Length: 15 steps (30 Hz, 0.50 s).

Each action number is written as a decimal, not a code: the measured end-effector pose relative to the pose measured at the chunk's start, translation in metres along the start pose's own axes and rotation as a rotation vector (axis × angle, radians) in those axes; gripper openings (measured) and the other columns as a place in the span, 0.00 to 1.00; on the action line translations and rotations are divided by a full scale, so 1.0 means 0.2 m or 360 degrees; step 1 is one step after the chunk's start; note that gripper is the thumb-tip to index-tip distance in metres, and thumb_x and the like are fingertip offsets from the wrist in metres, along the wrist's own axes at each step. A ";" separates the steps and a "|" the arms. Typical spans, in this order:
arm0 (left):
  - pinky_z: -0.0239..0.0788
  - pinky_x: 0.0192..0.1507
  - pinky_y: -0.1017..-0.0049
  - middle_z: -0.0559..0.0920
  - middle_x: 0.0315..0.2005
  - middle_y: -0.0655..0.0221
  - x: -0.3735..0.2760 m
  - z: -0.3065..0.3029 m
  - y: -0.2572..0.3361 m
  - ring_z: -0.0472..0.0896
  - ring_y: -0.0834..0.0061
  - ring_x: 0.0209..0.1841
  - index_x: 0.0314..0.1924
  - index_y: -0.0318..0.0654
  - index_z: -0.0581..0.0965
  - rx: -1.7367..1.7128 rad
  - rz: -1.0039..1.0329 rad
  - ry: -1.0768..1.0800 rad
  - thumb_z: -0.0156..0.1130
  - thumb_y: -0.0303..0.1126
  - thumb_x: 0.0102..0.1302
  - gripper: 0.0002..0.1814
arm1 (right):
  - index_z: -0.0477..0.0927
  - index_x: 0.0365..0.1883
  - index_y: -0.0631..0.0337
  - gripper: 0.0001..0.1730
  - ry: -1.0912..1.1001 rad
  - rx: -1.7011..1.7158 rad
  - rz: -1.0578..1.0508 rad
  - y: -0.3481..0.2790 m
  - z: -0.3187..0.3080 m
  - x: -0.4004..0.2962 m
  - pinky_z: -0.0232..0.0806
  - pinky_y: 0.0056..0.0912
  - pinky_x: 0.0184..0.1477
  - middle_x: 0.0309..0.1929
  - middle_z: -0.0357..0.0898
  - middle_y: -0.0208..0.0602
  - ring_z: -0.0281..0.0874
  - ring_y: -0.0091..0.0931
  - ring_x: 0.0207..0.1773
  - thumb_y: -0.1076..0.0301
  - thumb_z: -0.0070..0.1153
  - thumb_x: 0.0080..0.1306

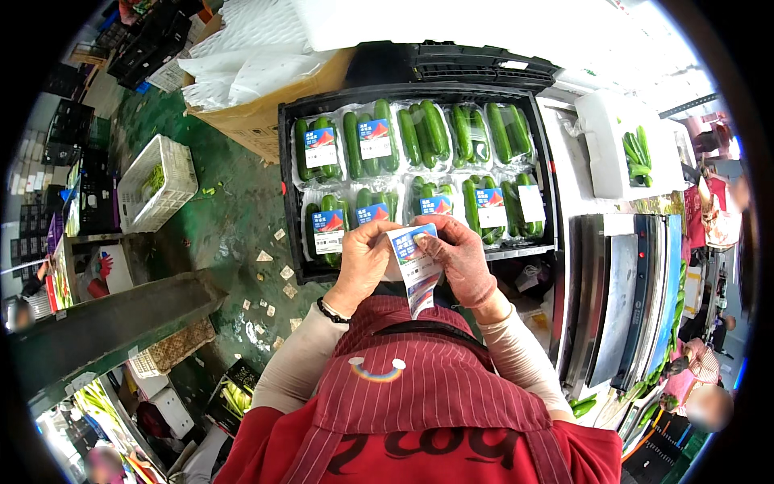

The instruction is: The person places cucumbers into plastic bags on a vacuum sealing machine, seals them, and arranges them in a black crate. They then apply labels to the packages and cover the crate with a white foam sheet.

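Note:
My left hand [364, 264] and my right hand [464, 261] meet at the near edge of a black plastic crate [288, 209]. Between them they pinch a strip of printed labels [417, 272], blue and red at the top with white below, its tail hanging over my apron. A thin reddish glove appears to cover my right hand. Clear-wrapped packs of cucumbers [426, 134] fill the crate in two rows. Some carry a label, such as the far-left pack [319, 148]; three packs at the right of the far row show none. My hands partly hide the near row.
To the right stand a wrapping machine [611, 302] with metal plates and a white foam box [604, 145] holding cucumbers. A cardboard box [254, 121] with white foam sheets is at the far left. A white basket [160, 181] and paper scraps [287, 272] lie on the green floor. People work at right.

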<state>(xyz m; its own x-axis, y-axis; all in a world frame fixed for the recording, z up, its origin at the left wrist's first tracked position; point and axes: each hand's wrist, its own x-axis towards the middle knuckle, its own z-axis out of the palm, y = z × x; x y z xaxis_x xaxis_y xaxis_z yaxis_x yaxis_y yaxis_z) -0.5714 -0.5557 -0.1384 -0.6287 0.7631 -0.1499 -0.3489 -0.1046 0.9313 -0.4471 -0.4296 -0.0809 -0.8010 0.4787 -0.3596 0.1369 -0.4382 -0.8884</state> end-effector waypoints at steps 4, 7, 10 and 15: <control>0.73 0.42 0.83 0.85 0.34 0.73 0.02 0.03 -0.04 0.79 0.88 0.36 0.40 0.31 0.82 -0.0012 -0.0072 -0.0022 0.63 0.25 0.71 0.04 | 0.79 0.51 0.64 0.13 0.0124 -0.0562 -0.0477 0.04 -0.06 0.02 0.71 0.21 0.49 0.42 0.79 0.28 0.77 0.19 0.43 0.75 0.61 0.68; 0.69 0.37 0.83 0.82 0.31 0.77 0.03 0.03 -0.09 0.75 0.90 0.34 0.37 0.32 0.81 0.0042 -0.0157 -0.0062 0.65 0.26 0.69 0.04 | 0.81 0.41 0.62 0.05 0.0140 -0.0635 -0.0704 0.07 -0.11 0.10 0.71 0.22 0.47 0.39 0.77 0.26 0.77 0.19 0.42 0.75 0.62 0.68; 0.64 0.31 0.81 0.79 0.26 0.79 0.01 -0.02 -0.16 0.71 0.90 0.31 0.30 0.33 0.77 0.0272 -0.0268 -0.0156 0.66 0.25 0.67 0.08 | 0.79 0.37 0.63 0.04 0.0185 -0.0002 -0.0242 0.01 -0.16 0.22 0.72 0.23 0.46 0.35 0.79 0.26 0.78 0.19 0.39 0.72 0.59 0.70; 0.67 0.32 0.77 0.81 0.25 0.72 -0.06 -0.05 -0.11 0.73 0.85 0.29 0.32 0.30 0.78 0.0662 -0.0343 -0.0107 0.72 0.29 0.61 0.11 | 0.79 0.43 0.65 0.07 0.0297 -0.0092 -0.0214 -0.09 -0.38 0.67 0.73 0.21 0.44 0.38 0.81 0.29 0.80 0.19 0.39 0.70 0.57 0.73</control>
<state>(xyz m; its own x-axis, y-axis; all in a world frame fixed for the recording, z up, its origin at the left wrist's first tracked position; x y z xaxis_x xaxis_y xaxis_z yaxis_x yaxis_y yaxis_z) -0.5637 -0.5695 -0.1609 -0.5215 0.7802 -0.3455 -0.1501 0.3147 0.9373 -0.5124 -0.3004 -0.1336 -0.6934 0.6644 -0.2789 0.0739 -0.3194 -0.9447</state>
